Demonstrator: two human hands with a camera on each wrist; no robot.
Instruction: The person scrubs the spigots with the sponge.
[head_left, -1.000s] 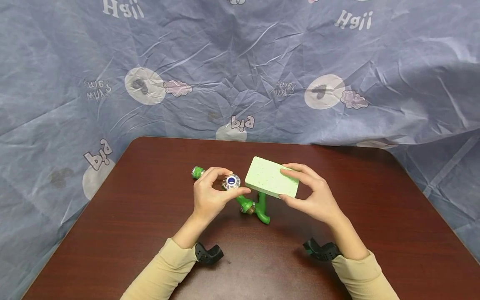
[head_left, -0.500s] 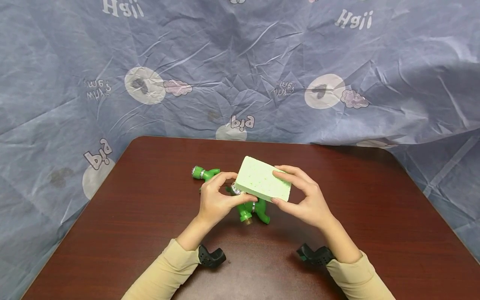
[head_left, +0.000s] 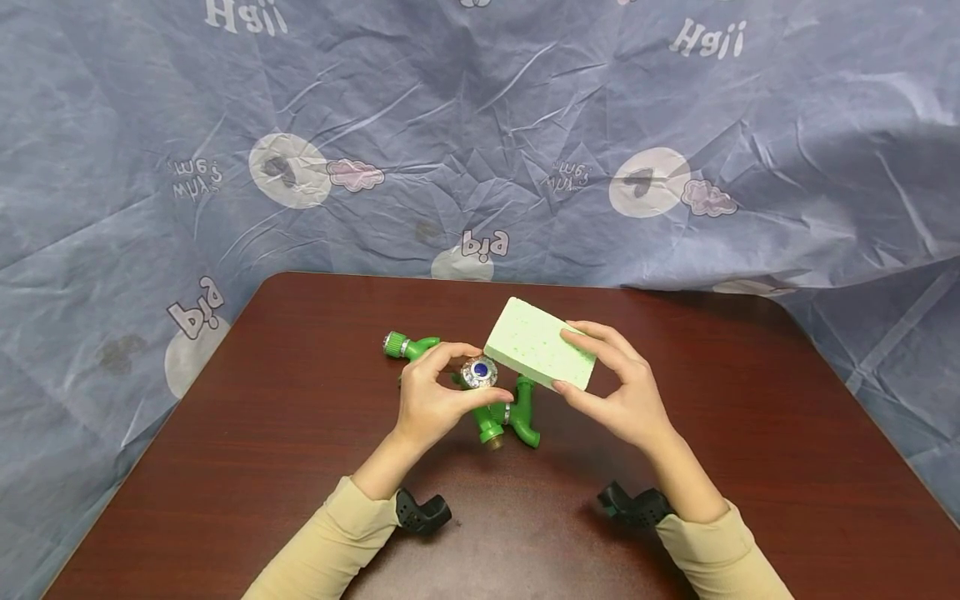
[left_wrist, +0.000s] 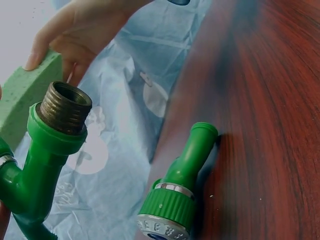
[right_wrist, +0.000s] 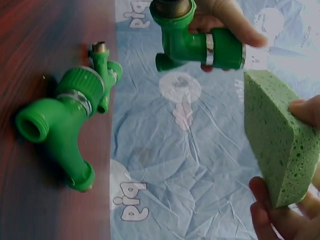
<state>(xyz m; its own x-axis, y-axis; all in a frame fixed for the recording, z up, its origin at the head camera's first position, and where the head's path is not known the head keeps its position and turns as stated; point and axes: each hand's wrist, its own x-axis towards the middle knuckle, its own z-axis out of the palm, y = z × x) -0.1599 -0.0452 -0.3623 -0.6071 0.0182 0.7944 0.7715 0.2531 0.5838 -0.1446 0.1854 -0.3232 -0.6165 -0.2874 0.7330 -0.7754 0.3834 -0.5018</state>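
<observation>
My left hand (head_left: 435, 396) holds a green tap (left_wrist: 42, 165) by its round silver knob (head_left: 478, 372), which has a blue centre. The tap's brass threaded end (left_wrist: 65, 107) points toward the person in the head view. In my right hand (head_left: 626, 383) a pale green sponge (head_left: 540, 342) is gripped between thumb and fingers. Its left corner sits right at the upper right of the knob. Both hands are raised above the table. In the right wrist view, the sponge's porous edge (right_wrist: 302, 165) faces the camera.
Two more green taps lie on the dark reddish-brown table (head_left: 337, 450): one at the left (head_left: 408, 346), the other (head_left: 525, 425) behind the held tap in the head view. A wrinkled blue-grey cloth (head_left: 480, 150) hangs behind the table.
The sponge has gone left over the knob, then back up and right, uncovering it. My left hand has shifted slightly right, and the tap's threaded end has swung toward the person.
</observation>
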